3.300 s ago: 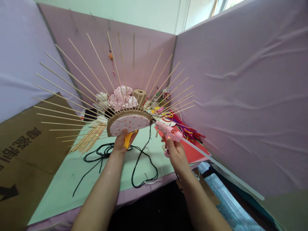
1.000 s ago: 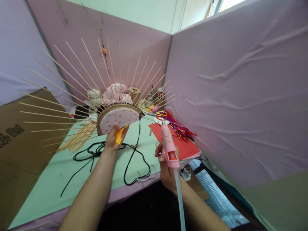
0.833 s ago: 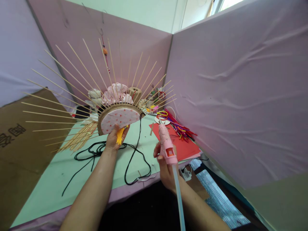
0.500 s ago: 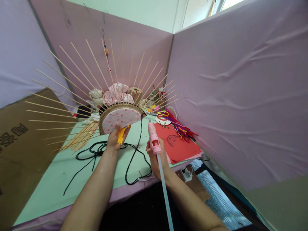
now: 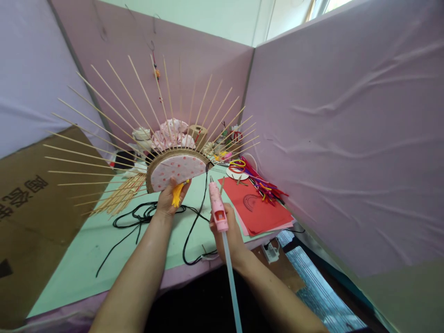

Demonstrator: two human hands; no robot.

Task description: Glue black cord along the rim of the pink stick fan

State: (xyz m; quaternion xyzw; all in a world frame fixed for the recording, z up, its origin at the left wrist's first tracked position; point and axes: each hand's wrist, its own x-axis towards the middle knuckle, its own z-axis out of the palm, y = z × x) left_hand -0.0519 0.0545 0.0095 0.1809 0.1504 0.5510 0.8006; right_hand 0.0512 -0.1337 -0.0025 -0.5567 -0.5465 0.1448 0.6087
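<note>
In my left hand (image 5: 169,199) is the lower edge of a half-round fan piece (image 5: 178,169), covered in pink dotted fabric with a brown cardboard rim. Thin wooden sticks (image 5: 114,108) spread out from that rim like rays. A yellow tassel (image 5: 176,195) hangs by my left fingers. My right hand (image 5: 231,231) is closed around a pink hot glue gun (image 5: 217,208). A long translucent glue stick (image 5: 231,282) runs out of its back. The nozzle points up, just apart from the fan's right end. From that end a black cord (image 5: 204,199) hangs down to the table.
Red paper sheets (image 5: 256,208) lie on the right of the green table (image 5: 72,259), with yellow-handled scissors (image 5: 237,165) and coloured pipe cleaners (image 5: 265,182) behind. More black cord (image 5: 138,217) and a stick bundle (image 5: 121,196) lie left. A cardboard sheet (image 5: 38,208) leans at the left.
The glue gun has shifted a little left and its nozzle now leans left. The whole view has moved slightly, and my left hand still holds the fan piece.
</note>
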